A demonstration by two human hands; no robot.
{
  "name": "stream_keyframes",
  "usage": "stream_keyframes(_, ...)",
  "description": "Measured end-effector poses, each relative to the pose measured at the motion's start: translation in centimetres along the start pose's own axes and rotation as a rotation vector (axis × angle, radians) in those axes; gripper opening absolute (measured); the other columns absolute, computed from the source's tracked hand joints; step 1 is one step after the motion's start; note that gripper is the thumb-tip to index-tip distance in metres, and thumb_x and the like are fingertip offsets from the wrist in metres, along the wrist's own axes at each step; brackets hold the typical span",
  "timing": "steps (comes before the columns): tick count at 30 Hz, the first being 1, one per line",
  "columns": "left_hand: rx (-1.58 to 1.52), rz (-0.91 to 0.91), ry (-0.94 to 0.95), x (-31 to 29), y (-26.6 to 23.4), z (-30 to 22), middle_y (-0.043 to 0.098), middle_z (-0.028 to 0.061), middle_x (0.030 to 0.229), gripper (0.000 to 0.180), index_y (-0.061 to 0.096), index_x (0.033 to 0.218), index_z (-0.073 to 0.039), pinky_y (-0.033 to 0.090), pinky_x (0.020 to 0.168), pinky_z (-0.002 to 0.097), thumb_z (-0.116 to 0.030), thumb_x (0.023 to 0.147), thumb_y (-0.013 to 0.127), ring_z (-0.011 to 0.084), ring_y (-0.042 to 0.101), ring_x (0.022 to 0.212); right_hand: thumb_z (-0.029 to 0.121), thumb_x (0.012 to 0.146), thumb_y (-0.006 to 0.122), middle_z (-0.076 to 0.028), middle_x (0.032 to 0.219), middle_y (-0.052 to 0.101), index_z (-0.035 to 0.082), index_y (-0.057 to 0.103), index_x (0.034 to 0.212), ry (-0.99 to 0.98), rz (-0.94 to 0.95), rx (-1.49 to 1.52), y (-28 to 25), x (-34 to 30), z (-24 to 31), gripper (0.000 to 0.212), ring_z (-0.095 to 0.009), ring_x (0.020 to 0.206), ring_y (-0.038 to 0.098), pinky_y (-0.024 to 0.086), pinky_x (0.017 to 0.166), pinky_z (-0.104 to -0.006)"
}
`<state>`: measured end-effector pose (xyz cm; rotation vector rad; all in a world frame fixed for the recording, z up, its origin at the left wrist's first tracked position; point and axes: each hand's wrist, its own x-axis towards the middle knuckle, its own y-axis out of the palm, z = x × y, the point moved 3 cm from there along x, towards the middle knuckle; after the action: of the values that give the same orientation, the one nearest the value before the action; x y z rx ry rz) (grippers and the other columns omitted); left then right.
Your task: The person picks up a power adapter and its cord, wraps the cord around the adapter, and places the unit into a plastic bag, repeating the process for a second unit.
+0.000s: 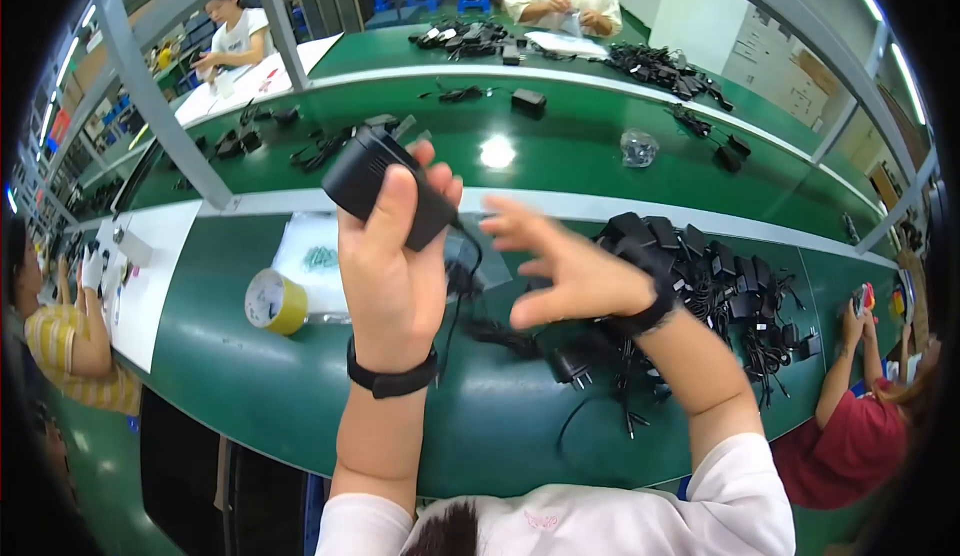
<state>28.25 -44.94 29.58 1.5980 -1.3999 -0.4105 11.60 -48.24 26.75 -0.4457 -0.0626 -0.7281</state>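
Note:
My left hand (392,271) is raised over the green bench, its fingers and thumb wrapped round a black power adapter (362,178). A dark cable runs down from the adapter's lower end. To the right, my right hand (590,274) hovers with fingers spread and nothing in them, slightly blurred and apart from the adapter. Beneath and beyond it lies a heap of black power adapters (722,281) with bundled cables. One loose adapter (572,364) shows its prongs near the heap's front. Both wrists wear black bands.
Left of my left hand stands a yellow tape roll (283,303), beside plastic bags (300,238) with small green pieces. Past a white ledge, a green conveyor belt (560,146) carries scattered adapters and a clear bag (639,148). Grey frame posts (165,106) rise nearby. Other people sit around.

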Motion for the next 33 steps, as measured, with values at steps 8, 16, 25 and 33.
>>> stream_keyframes(8, 0.011, -0.082, 0.252, 0.5, -2.6, -4.6, 0.056, 0.0151, 0.103, 0.035, 0.044, 0.116, -0.006, 0.049, 0.08, 0.0395, -0.017, 0.086, 0.058, 0.0246, 0.059, 0.087, 0.005, 0.08, 0.061, -0.007, 0.078, 0.061, -0.001, 0.057, 0.103, 0.216, -0.072, 0.44, 3.4, 1.7, -4.0, 0.025, -0.008, 0.051, 0.051, 0.042, 0.052, -0.0207)
stream_keyframes(16, 0.315, 0.049, -0.014, 2.8, -3.5, -0.1, 0.055, 0.0163, 0.098, 0.047, 0.036, 0.121, -0.009, 0.052, 0.072, 0.035, -0.001, 0.081, 0.06, 0.0244, 0.061, 0.078, 0.035, 0.089, 0.05, -0.004, 0.05, 0.049, -0.007, 0.057, 0.099, -0.226, 0.118, 1.043, 1.1, -0.7, -0.7, 0.044, -0.016, 0.041, 0.05, 0.046, 0.063, -0.0341)
stream_keyframes(25, 0.395, 0.207, -0.192, 0.5, -1.6, 3.7, 0.058, 0.0139, 0.1, 0.052, 0.038, 0.118, -0.009, 0.05, 0.076, 0.0348, -0.011, 0.076, 0.069, 0.0233, 0.06, 0.084, 0.029, 0.09, 0.05, -0.001, 0.058, 0.051, -0.003, 0.056, 0.098, 0.019, -0.41, 0.444, -1.4, -0.8, -1.8, 0.034, -0.008, 0.052, 0.047, 0.039, 0.052, -0.0204)
stream_keyframes(33, 0.387, 0.233, -0.211, -0.5, -0.3, 4.3, 0.056, 0.0138, 0.105, 0.052, 0.037, 0.12, -0.008, 0.05, 0.08, 0.037, -0.012, 0.079, 0.067, 0.0234, 0.059, 0.088, 0.029, 0.09, 0.052, 0.0, 0.062, 0.051, -0.002, 0.056, 0.1, -0.03, -0.349, 0.313, -1.7, -1.2, -1.6, 0.033, -0.006, 0.052, 0.045, 0.036, 0.05, -0.0192)
